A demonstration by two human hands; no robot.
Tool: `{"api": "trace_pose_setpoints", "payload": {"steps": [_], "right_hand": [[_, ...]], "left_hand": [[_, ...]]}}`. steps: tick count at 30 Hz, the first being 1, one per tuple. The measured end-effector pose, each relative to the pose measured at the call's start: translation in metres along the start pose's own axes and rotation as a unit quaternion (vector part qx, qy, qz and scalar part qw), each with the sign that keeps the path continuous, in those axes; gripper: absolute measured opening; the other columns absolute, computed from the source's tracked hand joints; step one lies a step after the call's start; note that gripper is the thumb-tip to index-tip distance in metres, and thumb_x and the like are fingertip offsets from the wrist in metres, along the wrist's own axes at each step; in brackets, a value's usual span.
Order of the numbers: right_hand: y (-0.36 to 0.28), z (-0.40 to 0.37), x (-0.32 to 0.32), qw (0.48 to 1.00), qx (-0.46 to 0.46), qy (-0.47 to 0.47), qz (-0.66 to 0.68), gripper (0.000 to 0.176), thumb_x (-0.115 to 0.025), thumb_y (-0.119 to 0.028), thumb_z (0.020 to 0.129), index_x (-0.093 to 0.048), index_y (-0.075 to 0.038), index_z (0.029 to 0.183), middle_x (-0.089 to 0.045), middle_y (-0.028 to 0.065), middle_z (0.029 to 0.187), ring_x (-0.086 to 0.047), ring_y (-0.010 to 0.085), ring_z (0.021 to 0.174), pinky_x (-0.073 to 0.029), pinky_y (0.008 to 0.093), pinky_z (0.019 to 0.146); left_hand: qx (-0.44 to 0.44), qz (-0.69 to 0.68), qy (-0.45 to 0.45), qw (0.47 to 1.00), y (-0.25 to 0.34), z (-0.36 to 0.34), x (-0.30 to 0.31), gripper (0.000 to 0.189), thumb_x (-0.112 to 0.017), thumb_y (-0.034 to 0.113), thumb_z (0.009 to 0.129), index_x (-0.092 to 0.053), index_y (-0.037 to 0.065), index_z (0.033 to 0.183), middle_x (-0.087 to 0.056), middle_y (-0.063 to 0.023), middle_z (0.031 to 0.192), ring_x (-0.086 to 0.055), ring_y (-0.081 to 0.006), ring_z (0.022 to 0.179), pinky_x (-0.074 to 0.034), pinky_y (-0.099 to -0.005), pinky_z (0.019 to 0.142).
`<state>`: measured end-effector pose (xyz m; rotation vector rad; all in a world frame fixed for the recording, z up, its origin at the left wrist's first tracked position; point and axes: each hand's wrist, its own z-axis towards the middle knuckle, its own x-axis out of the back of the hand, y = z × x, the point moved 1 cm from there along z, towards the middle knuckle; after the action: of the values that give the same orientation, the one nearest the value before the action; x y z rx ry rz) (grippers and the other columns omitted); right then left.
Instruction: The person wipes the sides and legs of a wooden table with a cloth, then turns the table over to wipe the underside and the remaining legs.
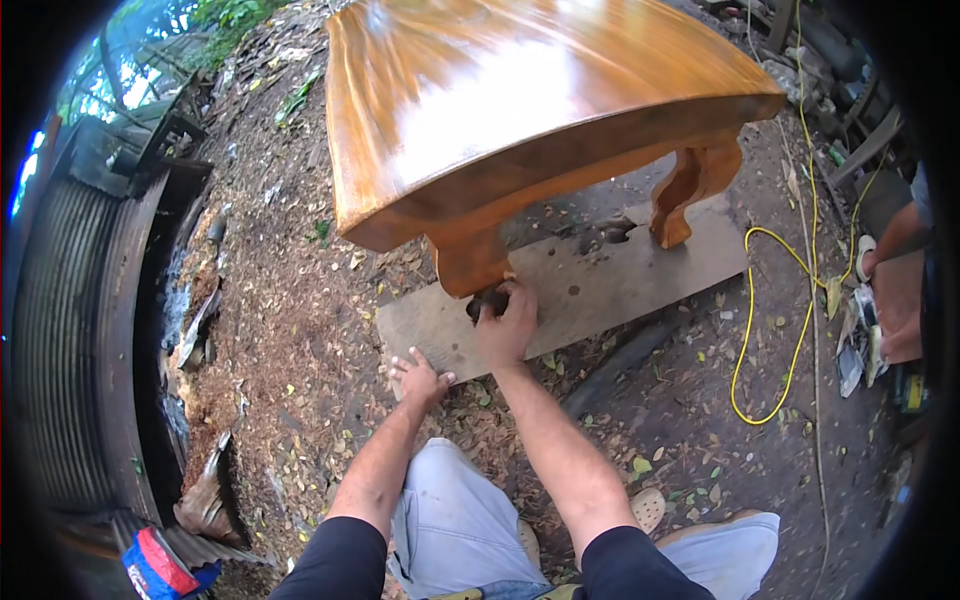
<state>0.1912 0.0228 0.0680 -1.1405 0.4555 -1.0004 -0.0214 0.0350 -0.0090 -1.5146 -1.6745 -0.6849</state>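
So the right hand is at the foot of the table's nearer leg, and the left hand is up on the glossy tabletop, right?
Not quite: the left hand isn't on the glossy tabletop; the head view shows it down at the near-left corner of the flat board. The right hand is at the foot of the nearer leg, as you said.

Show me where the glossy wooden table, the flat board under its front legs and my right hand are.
Wooden table (620,65): head view, on its glossy top.
Flat board (660,275): head view, on its bare surface between the legs.
Right hand (512,322): head view, on its back.
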Motion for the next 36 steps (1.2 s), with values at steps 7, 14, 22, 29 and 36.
{"api": "trace_pose_setpoints", "payload": {"steps": [7, 14, 22, 29, 36], "right_hand": [[0.036, -0.017, -0.027, 0.992, -0.123, 0.01, -0.019, 0.037, -0.074, 0.001, 0.073, -0.061, -0.005, 0.107, -0.065, 0.0141, 0.108, -0.06, 0.0389, 0.106, -0.05, 0.0498, 0.09], [0.061, -0.034, -0.038, 0.975, -0.191, -0.021, -0.109, 0.039, -0.078, -0.008, 0.074, -0.063, -0.006, 0.11, -0.065, 0.0149, 0.109, -0.062, 0.0402, 0.106, -0.051, 0.0505, 0.089], [0.088, -0.087, -0.001, 0.846, -0.477, -0.239, -0.021, 0.034, -0.08, -0.019, 0.075, -0.071, -0.004, 0.105, -0.074, 0.0171, 0.097, -0.072, 0.0346, 0.093, -0.055, 0.0415, 0.089], [0.065, -0.033, 0.054, 0.972, -0.22, -0.085, -0.018, 0.037, -0.074, -0.009, 0.08, -0.067, -0.007, 0.116, -0.069, 0.0178, 0.105, -0.066, 0.0383, 0.099, -0.053, 0.0437, 0.09], [-0.021, 0.028, 0.051, 0.991, 0.113, -0.041, 0.059, 0.042, -0.07, 0.002, 0.075, -0.063, -0.009, 0.115, -0.062, 0.0179, 0.116, -0.061, 0.0406, 0.106, -0.052, 0.0481, 0.088]], "left_hand": [[-0.01, 0.009, 0.002, 1.0, 0.001, -0.001, 0.001, 0.123, -0.076, 0.059, 0.085, 0.0, 0.004, 0.164, 0.002, -0.0443, 0.162, -0.009, -0.0654, 0.148, -0.026, -0.0581, 0.123], [-0.011, 0.022, 0.005, 1.0, 0.0, 0.002, -0.002, 0.123, -0.076, 0.06, 0.085, 0.0, 0.004, 0.164, 0.0, -0.0446, 0.162, -0.01, -0.0651, 0.148, -0.026, -0.058, 0.123], [0.001, 0.036, -0.013, 0.999, 0.009, -0.008, 0.01, 0.123, -0.075, 0.059, 0.086, 0.003, 0.004, 0.164, 0.001, -0.0437, 0.162, -0.014, -0.0631, 0.149, -0.028, -0.054, 0.123], [-0.008, 0.025, -0.004, 1.0, 0.008, -0.008, 0.008, 0.122, -0.076, 0.058, 0.087, 0.002, 0.005, 0.164, 0.002, -0.0433, 0.162, -0.012, -0.0635, 0.149, -0.027, -0.0559, 0.123], [-0.014, 0.013, 0.006, 1.0, 0.003, -0.006, 0.005, 0.122, -0.077, 0.057, 0.086, 0.001, 0.005, 0.164, 0.001, -0.0438, 0.162, -0.011, -0.0645, 0.148, -0.025, -0.0576, 0.123]]}}
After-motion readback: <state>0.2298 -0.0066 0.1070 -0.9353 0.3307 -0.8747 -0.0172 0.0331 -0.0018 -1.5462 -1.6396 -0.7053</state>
